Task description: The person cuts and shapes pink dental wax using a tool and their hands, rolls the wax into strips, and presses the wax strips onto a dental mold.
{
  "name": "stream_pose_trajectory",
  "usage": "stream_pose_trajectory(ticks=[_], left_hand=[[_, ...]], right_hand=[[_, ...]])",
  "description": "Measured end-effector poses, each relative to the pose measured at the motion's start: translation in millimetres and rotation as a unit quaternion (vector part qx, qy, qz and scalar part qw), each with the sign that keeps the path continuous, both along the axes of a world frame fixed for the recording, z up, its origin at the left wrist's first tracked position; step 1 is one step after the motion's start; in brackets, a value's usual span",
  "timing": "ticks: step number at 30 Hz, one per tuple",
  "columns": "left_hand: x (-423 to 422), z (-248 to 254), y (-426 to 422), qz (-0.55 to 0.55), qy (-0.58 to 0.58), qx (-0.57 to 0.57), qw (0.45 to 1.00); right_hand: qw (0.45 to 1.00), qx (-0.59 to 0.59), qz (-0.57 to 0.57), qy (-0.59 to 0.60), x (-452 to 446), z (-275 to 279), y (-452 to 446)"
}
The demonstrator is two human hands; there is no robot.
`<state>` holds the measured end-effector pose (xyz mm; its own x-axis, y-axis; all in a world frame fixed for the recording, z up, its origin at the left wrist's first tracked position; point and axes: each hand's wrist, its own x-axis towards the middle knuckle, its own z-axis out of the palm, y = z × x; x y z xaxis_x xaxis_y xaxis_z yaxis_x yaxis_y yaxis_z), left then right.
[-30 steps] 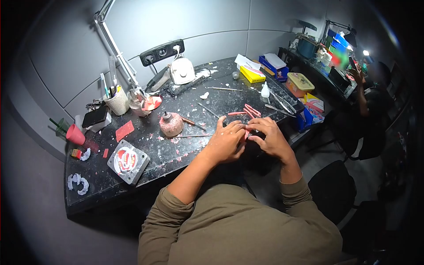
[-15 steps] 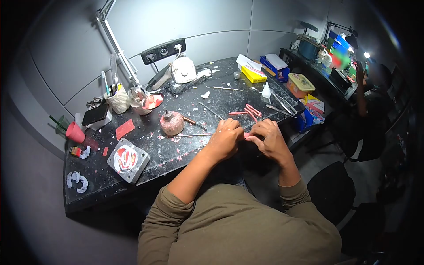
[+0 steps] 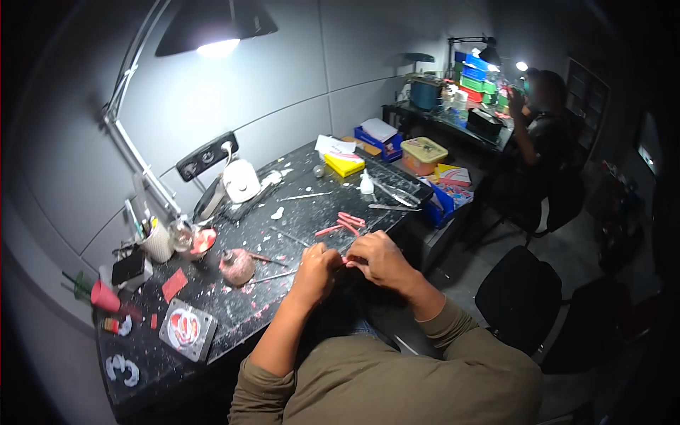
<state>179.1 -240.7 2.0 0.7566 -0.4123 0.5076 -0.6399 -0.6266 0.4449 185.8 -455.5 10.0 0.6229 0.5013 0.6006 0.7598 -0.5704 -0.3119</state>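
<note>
Both hands meet just over the front edge of the dark bench. Between them is a small pink wax piece, mostly covered by fingers. My left hand is closed on its left end, and my right hand pinches its right end. Several pink wax strips lie on the bench just beyond the hands. A thin metal tool lies behind my left hand. To its left are a pink-stained round burner and a metal flask with a red and white mould.
A lamp hangs over the bench's back. A yellow box, a white bottle and metal tools stand or lie at the right. Pink cup at far left. Another person sits at a farther bench; a black chair is nearby.
The camera view has turned right and upward, bringing the lamp head and more of the room into view. Both hands remain together on the pink piece.
</note>
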Motion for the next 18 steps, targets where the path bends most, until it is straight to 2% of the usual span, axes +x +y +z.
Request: stream_pose_trajectory(ticks=[5, 7, 11, 18], left_hand=[[2.5, -2.2, -4.0, -0.016, -0.054, -0.016, 0.998], [-0.9, 0.6, -7.3, 0.01, -0.066, -0.046, 0.997], [2.0, -3.1, -4.9, 0.009, -0.066, -0.007, 0.998], [-1.6, -2.6, -5.6, 0.004, -0.106, 0.001, 0.994]], right_hand=[[0.999, 0.032, -0.012, -0.032, 5.7, -6.1, 1.1], [0.998, 0.042, -0.012, -0.04, 6.0, -7.9, 1.8], [0.997, 0.063, -0.005, -0.049, 7.2, -12.3, 1.6], [0.997, 0.029, -0.006, -0.069, 8.6, -17.2, 2.4]])
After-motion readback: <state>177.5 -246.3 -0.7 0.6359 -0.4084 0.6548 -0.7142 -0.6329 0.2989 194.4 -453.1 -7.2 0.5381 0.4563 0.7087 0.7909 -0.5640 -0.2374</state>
